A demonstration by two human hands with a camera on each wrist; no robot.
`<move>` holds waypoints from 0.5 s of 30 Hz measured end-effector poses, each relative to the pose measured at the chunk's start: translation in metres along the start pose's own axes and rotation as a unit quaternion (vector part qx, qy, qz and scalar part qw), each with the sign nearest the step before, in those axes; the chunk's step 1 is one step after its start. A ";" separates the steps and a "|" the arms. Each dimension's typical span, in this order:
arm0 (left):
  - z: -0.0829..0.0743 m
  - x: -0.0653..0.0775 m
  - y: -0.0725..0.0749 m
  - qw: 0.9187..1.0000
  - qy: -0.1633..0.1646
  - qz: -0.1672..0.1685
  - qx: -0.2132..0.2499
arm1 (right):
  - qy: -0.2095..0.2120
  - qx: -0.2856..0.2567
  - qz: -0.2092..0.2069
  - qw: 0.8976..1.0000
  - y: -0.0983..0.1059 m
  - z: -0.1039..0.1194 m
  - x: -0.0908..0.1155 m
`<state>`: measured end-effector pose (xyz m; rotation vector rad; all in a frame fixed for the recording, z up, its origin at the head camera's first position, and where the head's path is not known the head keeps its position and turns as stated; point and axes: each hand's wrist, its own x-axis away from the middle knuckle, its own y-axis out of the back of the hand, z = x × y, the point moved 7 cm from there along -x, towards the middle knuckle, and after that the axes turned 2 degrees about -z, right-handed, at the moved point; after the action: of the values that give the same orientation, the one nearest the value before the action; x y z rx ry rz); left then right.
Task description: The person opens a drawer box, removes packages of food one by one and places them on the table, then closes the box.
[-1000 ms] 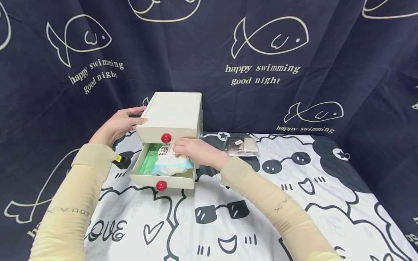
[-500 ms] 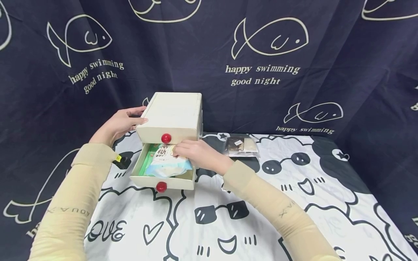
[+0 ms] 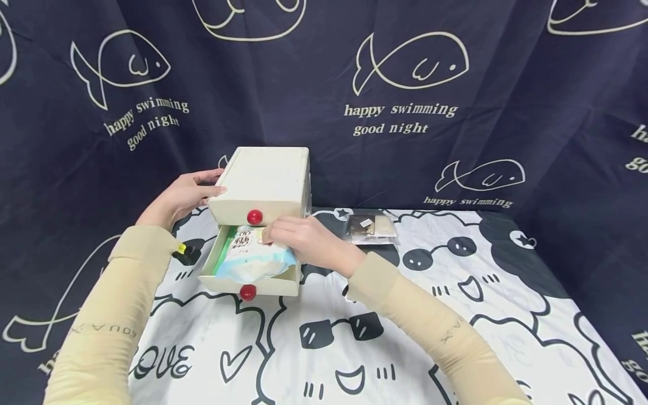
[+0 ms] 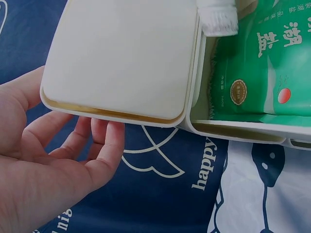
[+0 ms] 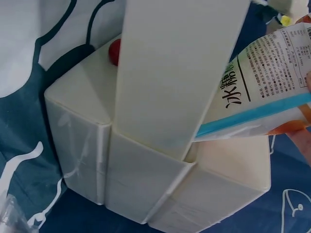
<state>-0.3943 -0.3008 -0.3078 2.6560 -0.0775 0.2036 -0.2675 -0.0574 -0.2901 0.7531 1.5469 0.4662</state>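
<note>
My right hand [image 3: 309, 239] pinches the upper right of a white and blue bag of rock sugar [image 3: 250, 264]. The bag lies slanted in the pulled-out lower drawer [image 3: 280, 287], its bottom end near the drawer front. In the right wrist view only a bit of that hand shows at the right edge, beside the bag's printed back [image 5: 277, 73]. A green salt bag [image 4: 272, 73] lies in the drawer, largely covered by the sugar in the head view. My left hand [image 3: 174, 197] touches the left side of the cream drawer cabinet [image 3: 268, 174], fingers loosely bent, thumb by the edge.
The cabinet's upper drawer, with a red knob [image 3: 255, 217], is closed. To the right lies a clear packet [image 3: 372, 228] with dark and pale contents. A small black object with a yellow label [image 3: 186, 254] is under the left wrist. A dark curtain [image 3: 324, 84] hangs behind.
The sugar bag has slid forward and left within the drawer, in my right hand's grip, covering more of the green bag. My left hand stays at the cabinet. The head view shifts slightly.
</note>
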 end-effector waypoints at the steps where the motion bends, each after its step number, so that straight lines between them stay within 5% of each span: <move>1: 0.001 0.000 0.000 1.000 0.000 0.000 0.000 | 0.004 -0.001 -0.002 1.000 0.002 0.002 -0.001; 15: 0.001 0.001 0.000 1.000 -0.009 0.001 0.004 | 0.039 0.030 -0.037 0.998 0.041 0.024 -0.015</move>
<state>-0.3931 -0.3011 -0.3081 2.6660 -0.0859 0.1814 -0.2363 -0.0426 -0.2542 0.7277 1.6618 0.3987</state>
